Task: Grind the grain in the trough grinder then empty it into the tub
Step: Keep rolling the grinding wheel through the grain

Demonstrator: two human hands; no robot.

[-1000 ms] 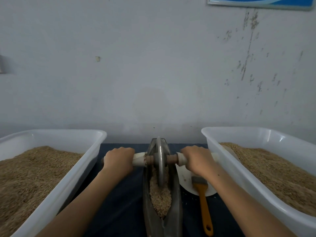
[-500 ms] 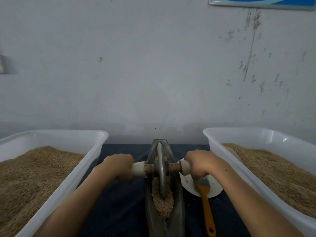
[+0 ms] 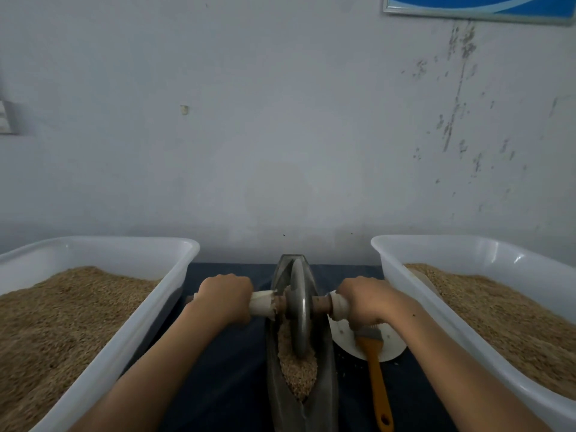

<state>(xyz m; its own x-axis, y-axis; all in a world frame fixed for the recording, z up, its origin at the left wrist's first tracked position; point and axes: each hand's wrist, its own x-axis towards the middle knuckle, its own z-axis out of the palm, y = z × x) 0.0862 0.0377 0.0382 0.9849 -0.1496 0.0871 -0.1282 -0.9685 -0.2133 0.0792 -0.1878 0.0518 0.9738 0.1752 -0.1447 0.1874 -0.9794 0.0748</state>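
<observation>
- Midway along the bench's dark top, the trough grinder (image 3: pixel 300 363) holds coarse grain (image 3: pixel 296 366) under its wheel (image 3: pixel 300 310).
- Left hand (image 3: pixel 225 297) and right hand (image 3: pixel 361 302) are each wrapped tight on the axle handle (image 3: pixel 263 304).
- Grinding looks unfinished; emptying not begun.
- Which is the target, left tub (image 3: pixel 103 247) or right tub (image 3: pixel 467 244), I cannot tell.
</observation>
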